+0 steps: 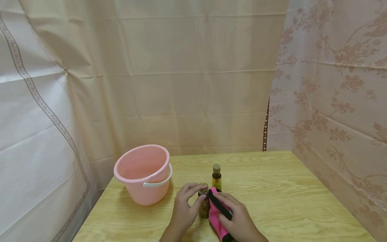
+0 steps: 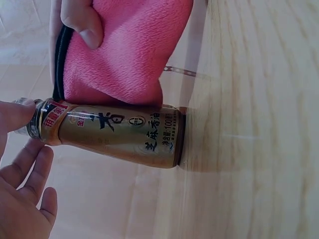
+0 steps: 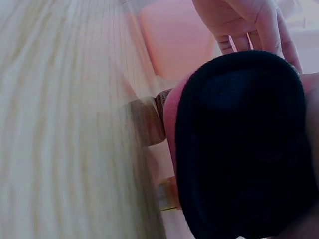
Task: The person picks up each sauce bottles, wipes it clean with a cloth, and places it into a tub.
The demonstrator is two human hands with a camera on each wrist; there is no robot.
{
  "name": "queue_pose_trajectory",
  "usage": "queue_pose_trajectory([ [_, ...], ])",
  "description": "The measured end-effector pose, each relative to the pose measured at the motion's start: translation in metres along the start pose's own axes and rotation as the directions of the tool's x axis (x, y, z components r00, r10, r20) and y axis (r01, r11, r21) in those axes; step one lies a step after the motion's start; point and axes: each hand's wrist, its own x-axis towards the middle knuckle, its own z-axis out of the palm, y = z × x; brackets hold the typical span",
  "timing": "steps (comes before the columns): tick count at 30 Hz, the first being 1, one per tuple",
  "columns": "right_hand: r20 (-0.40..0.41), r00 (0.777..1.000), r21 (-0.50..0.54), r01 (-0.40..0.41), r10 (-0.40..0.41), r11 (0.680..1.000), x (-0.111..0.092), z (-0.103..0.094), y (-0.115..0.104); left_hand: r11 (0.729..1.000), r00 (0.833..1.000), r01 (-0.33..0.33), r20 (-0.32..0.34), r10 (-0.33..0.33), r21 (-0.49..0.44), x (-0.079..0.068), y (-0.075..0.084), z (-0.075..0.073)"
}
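Note:
A small sesame oil bottle (image 2: 114, 132) with a gold label stands upright on the wooden table. My left hand (image 1: 185, 209) pinches it by the neck, with the thumb near the cap in the left wrist view. In my right hand (image 1: 239, 215) is a pink plush cloth (image 2: 124, 50) with black edging, its side lying against the label. The right wrist view is mostly filled by a black part of that cloth (image 3: 244, 149), which hides most of the right hand. Just behind the cloth stands a second small dark bottle (image 1: 216, 178) with a gold cap and yellow label.
To the left on the wooden table (image 1: 290, 195) sits a pink bucket (image 1: 146, 195) with its pale handle (image 1: 157, 184) hanging down. Beige curtains (image 1: 193, 84) hang behind the table, and a flower-patterned one (image 1: 338, 84) is at the right.

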Motion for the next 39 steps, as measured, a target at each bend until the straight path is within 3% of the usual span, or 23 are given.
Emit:
queue_pose_trajectory([
  [6, -0.048, 0.995, -0.001, 0.083, -0.083, 0.997, 0.0001, 0.0008, -0.0011, 1.0, 1.0, 0.02, 0.01, -0.02, 0.002, 0.0003, 0.0013, -0.0013],
  [12, -0.094, 0.99, -0.016, 0.105, -0.106, 0.994, 0.0002, 0.0011, -0.0024, 0.998, 0.998, 0.06, 0.035, -0.059, -0.019, -0.0002, 0.0022, -0.0026],
  [26, -0.138, 0.976, 0.003, 0.172, -0.17, 0.985, -0.0013, -0.0012, -0.0034, 0.997, 0.997, 0.062, 0.051, -0.059, -0.046, 0.0002, 0.0022, -0.0025],
  [31, -0.117, 0.983, 0.008, 0.145, -0.143, 0.989, -0.0007, -0.0005, -0.0021, 0.996, 0.996, 0.076, 0.056, -0.073, -0.05, -0.0003, 0.0006, -0.0013],
  [39, -0.075, 0.994, 0.019, 0.083, -0.081, 0.996, 0.0006, -0.0003, -0.0031, 0.999, 0.999, 0.033, 0.027, -0.032, -0.041, -0.0002, 0.0003, 0.0011],
])
